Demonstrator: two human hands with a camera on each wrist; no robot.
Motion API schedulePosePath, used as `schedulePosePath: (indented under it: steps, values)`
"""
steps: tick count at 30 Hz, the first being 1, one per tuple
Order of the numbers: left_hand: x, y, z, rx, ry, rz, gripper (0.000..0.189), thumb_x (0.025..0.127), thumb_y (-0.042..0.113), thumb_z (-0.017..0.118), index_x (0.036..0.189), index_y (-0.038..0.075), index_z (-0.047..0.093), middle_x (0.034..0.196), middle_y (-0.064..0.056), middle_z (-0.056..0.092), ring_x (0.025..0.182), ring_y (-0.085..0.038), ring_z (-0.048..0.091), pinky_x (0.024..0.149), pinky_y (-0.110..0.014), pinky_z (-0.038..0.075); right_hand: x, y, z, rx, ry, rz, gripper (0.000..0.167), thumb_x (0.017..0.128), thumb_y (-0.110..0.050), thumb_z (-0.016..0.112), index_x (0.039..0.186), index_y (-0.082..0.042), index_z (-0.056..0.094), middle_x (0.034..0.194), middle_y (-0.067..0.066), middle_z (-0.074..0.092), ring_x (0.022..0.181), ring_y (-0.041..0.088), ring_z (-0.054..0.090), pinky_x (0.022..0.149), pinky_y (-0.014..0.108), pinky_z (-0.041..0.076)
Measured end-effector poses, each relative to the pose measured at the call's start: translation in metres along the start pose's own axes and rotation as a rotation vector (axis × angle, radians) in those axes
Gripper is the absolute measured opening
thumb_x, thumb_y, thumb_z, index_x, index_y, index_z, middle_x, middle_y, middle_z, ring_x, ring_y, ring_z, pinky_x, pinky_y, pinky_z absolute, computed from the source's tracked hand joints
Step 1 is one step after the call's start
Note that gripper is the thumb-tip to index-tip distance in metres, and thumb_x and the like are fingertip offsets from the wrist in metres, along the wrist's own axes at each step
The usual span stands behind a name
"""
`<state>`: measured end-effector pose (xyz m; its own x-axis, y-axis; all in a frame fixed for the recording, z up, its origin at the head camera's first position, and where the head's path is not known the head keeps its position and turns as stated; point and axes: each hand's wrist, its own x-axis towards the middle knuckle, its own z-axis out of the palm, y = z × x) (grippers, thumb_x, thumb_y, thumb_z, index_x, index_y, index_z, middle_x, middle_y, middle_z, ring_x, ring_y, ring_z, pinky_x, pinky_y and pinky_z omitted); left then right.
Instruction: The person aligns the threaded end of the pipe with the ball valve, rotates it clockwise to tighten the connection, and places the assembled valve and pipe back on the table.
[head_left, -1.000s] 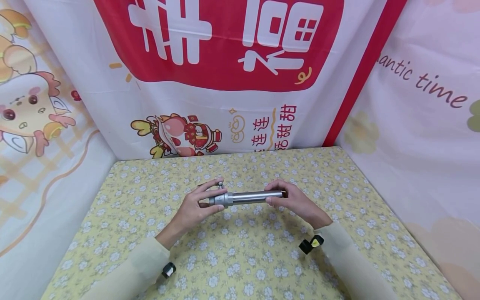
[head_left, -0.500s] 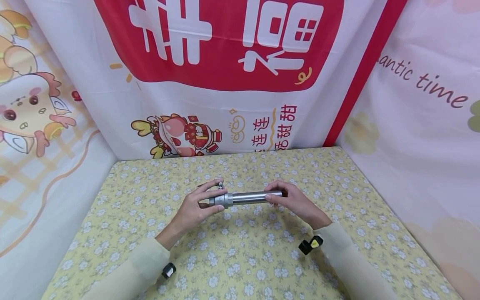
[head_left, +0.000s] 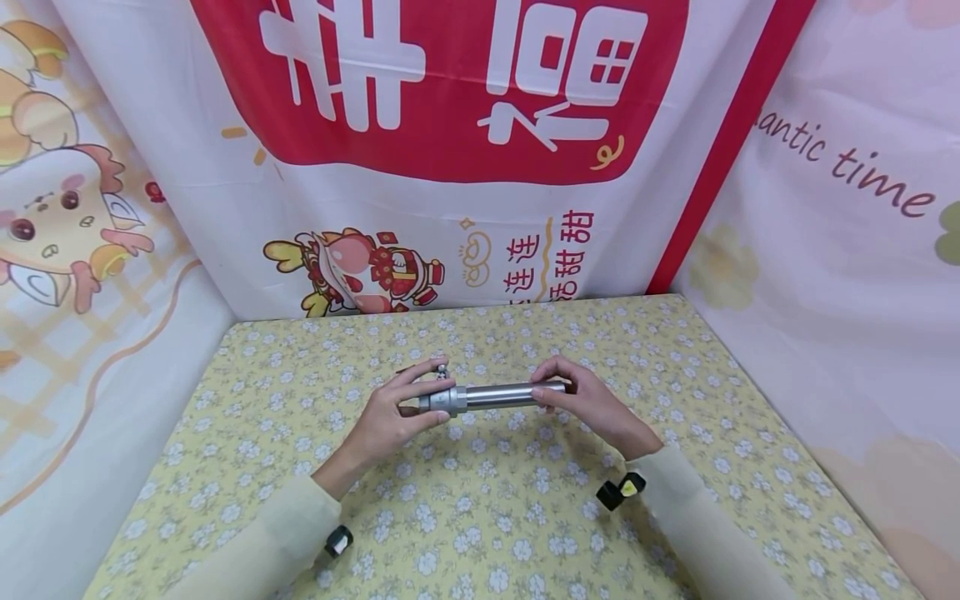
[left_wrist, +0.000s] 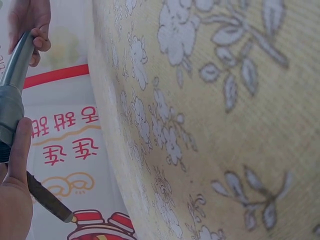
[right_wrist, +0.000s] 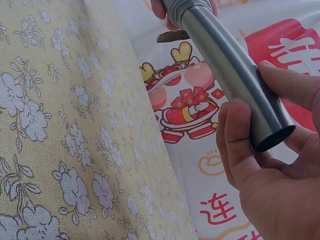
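Note:
A smooth steel pipe (head_left: 498, 396) lies nearly level between both hands, its left end joined to a grey metal valve body (head_left: 442, 402) with a hex collar. My left hand (head_left: 386, 425) grips the valve body, thumb below and fingers above. In the left wrist view a dark, flat lever (left_wrist: 47, 200) sticks out past the fingers. My right hand (head_left: 596, 408) holds the pipe near its free end, fingers on one side and thumb on the other. The right wrist view shows that open round end (right_wrist: 273, 140) facing out. Threads inside the joint are hidden.
Beneath the hands is a table covered in a yellow flowered cloth (head_left: 465, 517). Printed fabric hangings (head_left: 420, 192) rise behind it and at both sides. Small black devices are fixed at both sleeves, such as the right one (head_left: 621, 490).
The right hand's fingers and thumb have shifted very slightly on the pipe. The left hand, valve body and pipe stay in nearly the same place.

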<state>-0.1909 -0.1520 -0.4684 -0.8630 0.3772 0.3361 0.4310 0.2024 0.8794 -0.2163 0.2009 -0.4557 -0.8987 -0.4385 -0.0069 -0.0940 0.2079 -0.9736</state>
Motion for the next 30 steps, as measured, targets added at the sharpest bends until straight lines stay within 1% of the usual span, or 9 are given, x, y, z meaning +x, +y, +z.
schedulePosePath:
  steps: [2, 7, 11, 14, 16, 19, 23, 25, 30]
  values:
    - [0.0, 0.0006, -0.0001, 0.003, 0.0, -0.001, 0.048, 0.098, 0.009, 0.083, 0.144, 0.013, 0.073, 0.171, -0.013, 0.046, 0.145, -0.042, 0.054, 0.095, -0.022, 0.063, -0.0004, -0.0001, -0.0004, -0.001, -0.007, -0.005, 0.03, 0.106, -0.03, 0.076, 0.129, -0.013, 0.067, 0.126, 0.013, 0.063, 0.102, 0.045, 0.061, 0.09, 0.048, 0.059]
    - [0.0004, 0.0033, -0.0012, 0.017, 0.003, -0.012, 0.047, 0.098, 0.01, 0.083, 0.144, 0.013, 0.073, 0.171, -0.008, 0.047, 0.145, -0.04, 0.055, 0.095, -0.023, 0.063, -0.0004, -0.001, -0.0016, -0.007, -0.033, -0.011, 0.033, 0.102, -0.014, 0.079, 0.132, -0.01, 0.065, 0.129, 0.017, 0.063, 0.106, 0.03, 0.063, 0.09, 0.043, 0.058]
    - [0.0007, 0.0029, -0.0016, 0.022, 0.001, -0.007, 0.047, 0.098, 0.009, 0.082, 0.144, 0.01, 0.072, 0.171, -0.008, 0.047, 0.145, -0.04, 0.056, 0.095, -0.023, 0.063, 0.0002, -0.0015, -0.0019, -0.003, -0.046, -0.011, 0.034, 0.102, -0.006, 0.077, 0.133, -0.009, 0.064, 0.129, 0.018, 0.063, 0.106, 0.028, 0.062, 0.089, 0.038, 0.057]
    - [0.0005, 0.0035, -0.002, 0.018, -0.001, -0.005, 0.047, 0.098, 0.009, 0.082, 0.144, 0.007, 0.072, 0.171, -0.007, 0.047, 0.146, -0.04, 0.055, 0.095, -0.023, 0.063, 0.0006, -0.0011, -0.0019, -0.002, -0.053, -0.025, 0.035, 0.102, -0.004, 0.076, 0.134, -0.007, 0.063, 0.128, 0.02, 0.062, 0.105, 0.028, 0.062, 0.087, 0.039, 0.058]
    - [0.0004, 0.0036, -0.002, 0.017, -0.002, -0.005, 0.047, 0.098, 0.009, 0.082, 0.144, 0.008, 0.072, 0.171, -0.007, 0.047, 0.146, -0.04, 0.055, 0.094, -0.022, 0.063, 0.001, -0.0004, -0.002, -0.003, -0.055, -0.032, 0.035, 0.102, -0.003, 0.075, 0.134, -0.006, 0.062, 0.128, 0.021, 0.062, 0.104, 0.028, 0.062, 0.087, 0.041, 0.058]
    - [0.0008, 0.0014, -0.0017, 0.022, -0.001, 0.003, 0.047, 0.098, 0.008, 0.082, 0.144, 0.007, 0.072, 0.171, -0.009, 0.047, 0.146, -0.041, 0.055, 0.095, -0.023, 0.063, 0.0013, 0.0005, -0.0024, -0.008, -0.057, -0.041, 0.035, 0.102, -0.003, 0.075, 0.135, -0.005, 0.062, 0.128, 0.022, 0.061, 0.104, 0.029, 0.061, 0.087, 0.042, 0.058]
    - [0.0009, 0.0005, -0.0016, 0.027, 0.0, 0.008, 0.047, 0.099, 0.008, 0.082, 0.144, 0.005, 0.071, 0.171, -0.01, 0.047, 0.145, -0.041, 0.056, 0.095, -0.023, 0.063, 0.0012, 0.0001, -0.0023, -0.011, -0.055, -0.037, 0.034, 0.103, -0.003, 0.074, 0.135, -0.006, 0.063, 0.129, 0.021, 0.061, 0.105, 0.03, 0.06, 0.087, 0.038, 0.058]
    - [0.0007, 0.0012, -0.0017, 0.029, 0.001, 0.006, 0.047, 0.098, 0.008, 0.082, 0.144, 0.005, 0.071, 0.171, -0.009, 0.047, 0.145, -0.04, 0.056, 0.095, -0.024, 0.063, 0.0008, -0.0005, -0.0023, -0.013, -0.054, -0.032, 0.034, 0.103, -0.005, 0.075, 0.136, -0.007, 0.063, 0.129, 0.02, 0.061, 0.106, 0.03, 0.06, 0.087, 0.037, 0.058]
    - [0.0003, 0.0031, -0.0019, 0.031, 0.001, -0.002, 0.047, 0.098, 0.008, 0.082, 0.144, 0.005, 0.072, 0.171, -0.005, 0.047, 0.147, -0.04, 0.054, 0.095, -0.023, 0.063, -0.0007, -0.0012, -0.003, -0.018, -0.052, -0.012, 0.035, 0.104, -0.015, 0.077, 0.136, -0.011, 0.064, 0.131, 0.018, 0.062, 0.107, 0.03, 0.061, 0.092, 0.045, 0.059]
